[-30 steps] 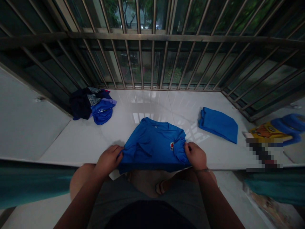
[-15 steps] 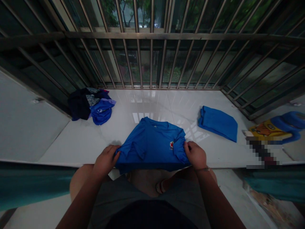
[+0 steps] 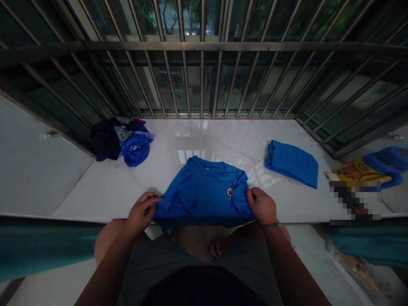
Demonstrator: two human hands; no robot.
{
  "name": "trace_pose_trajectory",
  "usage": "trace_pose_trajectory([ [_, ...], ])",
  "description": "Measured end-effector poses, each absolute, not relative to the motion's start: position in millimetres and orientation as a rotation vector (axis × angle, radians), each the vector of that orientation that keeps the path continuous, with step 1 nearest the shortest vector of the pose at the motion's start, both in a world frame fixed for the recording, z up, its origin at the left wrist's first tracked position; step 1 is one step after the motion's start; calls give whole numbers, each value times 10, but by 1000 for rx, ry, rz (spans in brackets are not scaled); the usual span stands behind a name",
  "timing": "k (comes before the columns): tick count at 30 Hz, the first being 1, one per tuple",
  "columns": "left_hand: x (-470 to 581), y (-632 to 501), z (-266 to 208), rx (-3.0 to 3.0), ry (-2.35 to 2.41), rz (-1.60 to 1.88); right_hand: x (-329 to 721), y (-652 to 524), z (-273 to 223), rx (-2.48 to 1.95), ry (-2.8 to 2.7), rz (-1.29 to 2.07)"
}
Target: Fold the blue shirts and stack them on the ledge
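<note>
Where the glossy white tiled ledge (image 3: 204, 138) ends, a blue fabric shirt (image 3: 208, 191) lies, long axis left to right; the right hand (image 3: 262, 206) pinches its right end; the left hand (image 3: 143, 211) touches its left, grip unclear.

Dim light, pale glare on white ledge (image 3: 204, 142), wide-angle edge distortion

Open sill (image 3: 216, 138) runs between the clothes (image 3: 135, 148) in the back left corner and the folded cloth (image 3: 291, 163) toward the right; bars (image 3: 202, 85) wall the back edge, the shirt (image 3: 210, 187) blocks the mid-front edge.
</note>
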State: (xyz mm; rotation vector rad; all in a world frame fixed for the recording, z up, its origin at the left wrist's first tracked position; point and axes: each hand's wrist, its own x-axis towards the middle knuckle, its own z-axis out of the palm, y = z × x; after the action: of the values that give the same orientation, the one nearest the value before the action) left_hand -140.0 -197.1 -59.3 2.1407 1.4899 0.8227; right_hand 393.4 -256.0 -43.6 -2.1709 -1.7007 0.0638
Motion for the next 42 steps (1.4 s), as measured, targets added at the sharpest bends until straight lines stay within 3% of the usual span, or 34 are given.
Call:
trace_pose_trajectory([
  [27, -1049, -1732, -410, 2366, 1493, 908, 3908, -2560, -437, -2173, -1727, 38],
  [33, -429, -1311, -271, 2467, 1190, 615, 3923, -2563, -455, -2213, -1714, 33],
  [37, -59, -1088, -385, 2507, 1385, 326, 3919, -2571, -439, -2223, -1698, 71],
  [42, 182, -878, -284, 2498, 1705, 264, 3976, -2464, -309, -2245, -1616, 244],
])
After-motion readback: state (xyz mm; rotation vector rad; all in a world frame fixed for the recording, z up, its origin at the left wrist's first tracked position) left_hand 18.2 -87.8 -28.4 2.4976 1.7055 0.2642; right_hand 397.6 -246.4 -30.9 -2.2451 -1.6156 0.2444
